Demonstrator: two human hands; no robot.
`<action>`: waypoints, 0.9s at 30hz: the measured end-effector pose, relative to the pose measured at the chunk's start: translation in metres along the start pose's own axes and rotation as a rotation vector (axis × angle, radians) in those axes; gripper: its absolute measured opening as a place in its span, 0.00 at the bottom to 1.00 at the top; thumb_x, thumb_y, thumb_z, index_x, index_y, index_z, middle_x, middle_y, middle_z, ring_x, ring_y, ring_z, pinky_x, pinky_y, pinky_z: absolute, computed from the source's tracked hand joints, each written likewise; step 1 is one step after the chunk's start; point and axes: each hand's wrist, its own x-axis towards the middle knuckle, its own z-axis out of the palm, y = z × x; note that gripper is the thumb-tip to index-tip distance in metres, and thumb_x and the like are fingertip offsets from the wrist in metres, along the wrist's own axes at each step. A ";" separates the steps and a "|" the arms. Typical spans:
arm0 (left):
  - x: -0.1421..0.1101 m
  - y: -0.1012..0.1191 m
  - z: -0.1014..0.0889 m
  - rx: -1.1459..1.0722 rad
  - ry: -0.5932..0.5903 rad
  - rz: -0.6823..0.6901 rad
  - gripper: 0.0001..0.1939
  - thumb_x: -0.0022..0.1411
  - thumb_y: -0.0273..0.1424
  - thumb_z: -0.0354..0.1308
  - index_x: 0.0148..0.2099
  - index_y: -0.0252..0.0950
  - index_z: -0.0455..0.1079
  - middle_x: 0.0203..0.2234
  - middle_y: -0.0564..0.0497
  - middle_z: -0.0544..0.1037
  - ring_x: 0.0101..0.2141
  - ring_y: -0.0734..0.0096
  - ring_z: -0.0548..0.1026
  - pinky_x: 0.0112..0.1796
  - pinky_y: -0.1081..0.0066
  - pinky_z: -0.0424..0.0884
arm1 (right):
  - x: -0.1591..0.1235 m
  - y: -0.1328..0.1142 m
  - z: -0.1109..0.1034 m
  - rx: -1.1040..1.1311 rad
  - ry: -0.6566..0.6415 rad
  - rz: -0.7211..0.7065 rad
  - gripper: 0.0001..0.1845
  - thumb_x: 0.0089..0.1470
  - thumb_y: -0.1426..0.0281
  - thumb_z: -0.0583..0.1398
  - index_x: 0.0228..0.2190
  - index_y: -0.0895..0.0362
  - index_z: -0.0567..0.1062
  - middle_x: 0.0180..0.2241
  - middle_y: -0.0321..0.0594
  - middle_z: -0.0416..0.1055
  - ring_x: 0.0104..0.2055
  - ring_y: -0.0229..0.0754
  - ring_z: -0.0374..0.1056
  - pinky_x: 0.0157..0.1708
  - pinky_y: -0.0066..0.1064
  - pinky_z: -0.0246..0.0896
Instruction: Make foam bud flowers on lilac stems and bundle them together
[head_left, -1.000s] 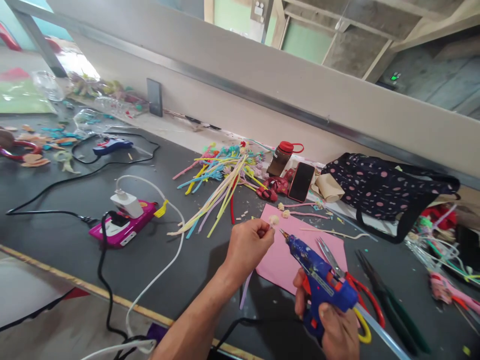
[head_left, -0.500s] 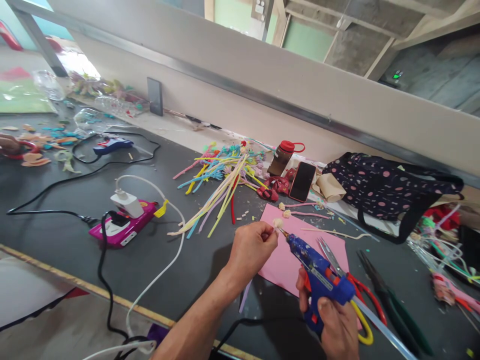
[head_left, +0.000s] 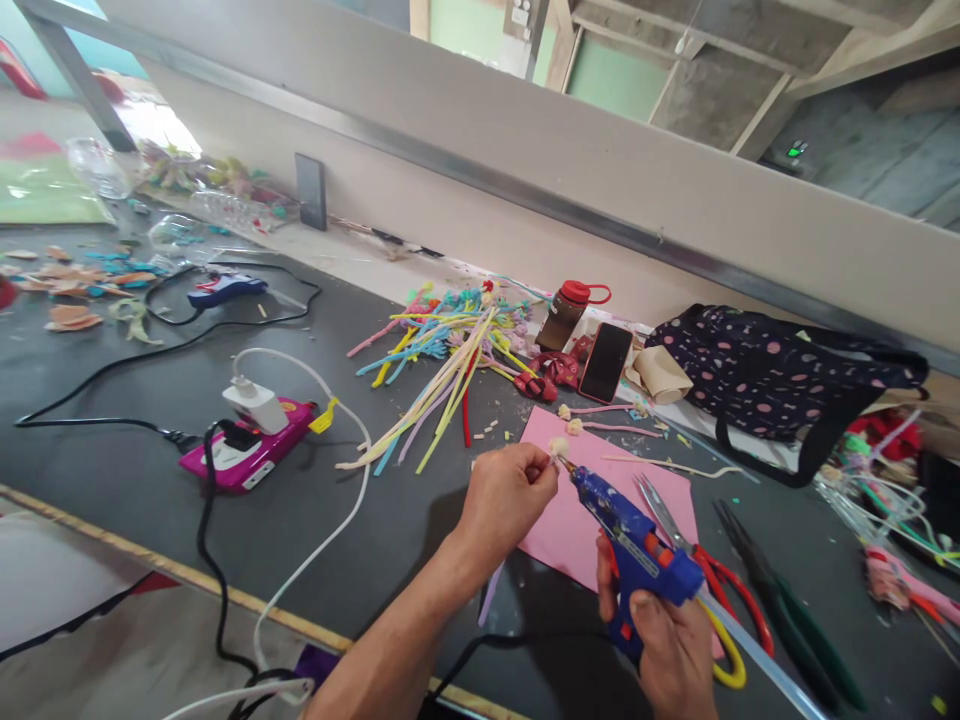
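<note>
My left hand (head_left: 510, 495) is closed in a pinch on a small cream flower (head_left: 558, 447), above a pink sheet (head_left: 536, 435). A lilac stem (head_left: 491, 595) shows below this hand; whether it joins the flower is hidden. My right hand (head_left: 664, 640) grips a blue hot glue gun (head_left: 622, 525) with a clear glue stick (head_left: 765, 650) in its back end. The gun's nozzle points at the flower's underside, right by my left fingertips. Beside the gun lie red-and-yellow-handled scissors (head_left: 731, 600) and dark green-handled pliers (head_left: 795, 620).
A bundle of coloured fuzzy stems (head_left: 450, 370) lies mid-table. Behind the sheet are a phone (head_left: 605, 362), a red-lidded bottle (head_left: 566, 310) and a patterned bag (head_left: 780, 375). A magenta power strip (head_left: 251, 455) with cables, another glue gun (head_left: 225, 288) and felt scraps (head_left: 82, 280) are leftward.
At the far left, another person's hand with a red-handled tool has withdrawn, leaving a bit of red at the edge. My hands and the glue gun have barely shifted.
</note>
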 end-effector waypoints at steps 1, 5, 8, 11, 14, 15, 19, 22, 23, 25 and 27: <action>0.000 0.000 0.000 0.000 -0.003 -0.002 0.09 0.52 0.31 0.53 0.24 0.36 0.72 0.16 0.55 0.71 0.19 0.78 0.65 0.23 0.77 0.55 | -0.001 -0.001 0.001 0.000 0.006 -0.004 0.18 0.49 0.57 0.58 0.35 0.58 0.76 0.21 0.41 0.70 0.23 0.40 0.64 0.25 0.33 0.63; 0.000 0.001 0.000 -0.006 -0.020 -0.016 0.09 0.52 0.31 0.53 0.25 0.36 0.73 0.17 0.54 0.72 0.20 0.77 0.65 0.23 0.77 0.55 | -0.002 -0.001 0.002 -0.003 0.021 -0.007 0.20 0.49 0.56 0.58 0.36 0.58 0.76 0.21 0.41 0.70 0.24 0.41 0.64 0.25 0.34 0.64; 0.000 0.001 -0.001 -0.007 -0.029 -0.025 0.10 0.52 0.32 0.53 0.25 0.36 0.73 0.17 0.54 0.72 0.19 0.77 0.65 0.23 0.76 0.55 | -0.003 -0.001 0.002 -0.027 0.023 -0.006 0.19 0.50 0.57 0.58 0.37 0.58 0.75 0.21 0.41 0.70 0.24 0.41 0.65 0.25 0.34 0.63; 0.000 0.001 -0.001 -0.009 -0.033 -0.032 0.10 0.53 0.32 0.53 0.25 0.36 0.73 0.17 0.54 0.72 0.19 0.77 0.64 0.23 0.77 0.55 | -0.001 -0.001 0.001 -0.051 0.018 -0.030 0.20 0.50 0.56 0.57 0.37 0.58 0.75 0.22 0.42 0.70 0.23 0.41 0.65 0.25 0.34 0.63; 0.000 0.001 0.000 -0.014 -0.036 -0.023 0.10 0.53 0.32 0.53 0.25 0.36 0.73 0.17 0.54 0.72 0.19 0.77 0.64 0.23 0.77 0.55 | 0.000 -0.003 0.002 -0.077 0.014 -0.051 0.20 0.51 0.56 0.57 0.37 0.58 0.75 0.22 0.41 0.70 0.23 0.40 0.63 0.25 0.34 0.62; 0.000 0.000 0.000 -0.013 -0.033 -0.019 0.10 0.53 0.32 0.53 0.25 0.36 0.73 0.16 0.54 0.72 0.19 0.77 0.64 0.23 0.77 0.55 | 0.000 -0.004 0.002 -0.085 0.012 -0.051 0.20 0.51 0.56 0.57 0.37 0.58 0.75 0.21 0.41 0.70 0.22 0.40 0.63 0.24 0.33 0.61; 0.000 0.000 0.000 -0.009 -0.023 -0.012 0.10 0.52 0.31 0.53 0.24 0.36 0.72 0.16 0.55 0.72 0.19 0.78 0.65 0.23 0.77 0.55 | 0.000 -0.008 0.003 -0.106 0.017 -0.053 0.20 0.52 0.56 0.56 0.39 0.58 0.74 0.20 0.39 0.68 0.20 0.38 0.60 0.22 0.31 0.60; -0.001 -0.001 0.001 -0.010 -0.025 -0.012 0.10 0.52 0.31 0.53 0.25 0.36 0.73 0.16 0.55 0.72 0.19 0.78 0.65 0.23 0.77 0.55 | -0.001 -0.009 0.004 -0.105 0.022 -0.059 0.21 0.51 0.56 0.56 0.39 0.58 0.74 0.21 0.39 0.69 0.21 0.39 0.62 0.23 0.32 0.60; -0.001 -0.001 0.001 -0.011 -0.024 -0.011 0.10 0.52 0.31 0.52 0.25 0.36 0.73 0.17 0.55 0.72 0.19 0.78 0.65 0.23 0.77 0.55 | 0.000 -0.010 0.005 -0.101 0.019 -0.056 0.22 0.51 0.55 0.56 0.39 0.59 0.74 0.21 0.40 0.69 0.22 0.39 0.62 0.23 0.32 0.60; -0.001 0.000 0.001 -0.015 -0.023 -0.010 0.10 0.53 0.31 0.52 0.25 0.36 0.73 0.17 0.55 0.72 0.19 0.78 0.64 0.23 0.77 0.55 | 0.000 -0.010 0.005 -0.095 0.016 -0.051 0.22 0.51 0.55 0.56 0.38 0.59 0.75 0.21 0.40 0.69 0.23 0.40 0.63 0.23 0.32 0.61; 0.000 0.000 0.000 -0.013 -0.023 -0.012 0.09 0.52 0.31 0.53 0.25 0.36 0.73 0.16 0.55 0.72 0.19 0.78 0.64 0.23 0.77 0.56 | 0.001 -0.010 0.005 -0.095 0.027 -0.056 0.22 0.51 0.55 0.56 0.37 0.59 0.75 0.21 0.40 0.69 0.23 0.40 0.63 0.24 0.33 0.62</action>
